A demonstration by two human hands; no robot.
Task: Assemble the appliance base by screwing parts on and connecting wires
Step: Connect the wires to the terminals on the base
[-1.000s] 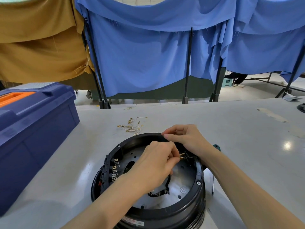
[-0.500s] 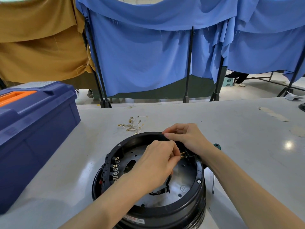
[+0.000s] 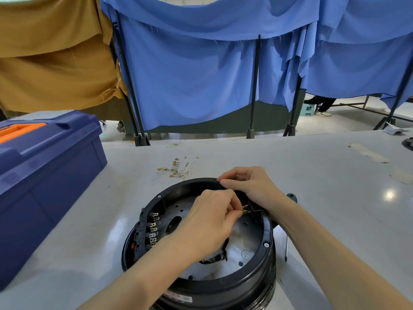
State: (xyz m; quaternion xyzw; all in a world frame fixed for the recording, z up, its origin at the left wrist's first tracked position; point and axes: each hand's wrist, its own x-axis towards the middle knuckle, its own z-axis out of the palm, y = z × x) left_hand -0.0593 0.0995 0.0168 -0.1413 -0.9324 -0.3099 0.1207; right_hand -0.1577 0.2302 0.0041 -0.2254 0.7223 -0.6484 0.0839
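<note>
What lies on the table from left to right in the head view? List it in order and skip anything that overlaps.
blue toolbox → appliance base → screwdriver → tape residue → dark object at the right edge

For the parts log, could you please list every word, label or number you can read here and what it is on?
White sticker on the outer wall of the black base: print too blurred to read.
Round stamped mark on the metal plate inside: too small to read.
No other text shows.

A navy toolbox (image 3: 44,157) sits on the grey table (image 3: 312,175), blue curtains (image 3: 190,74) behind.
</note>
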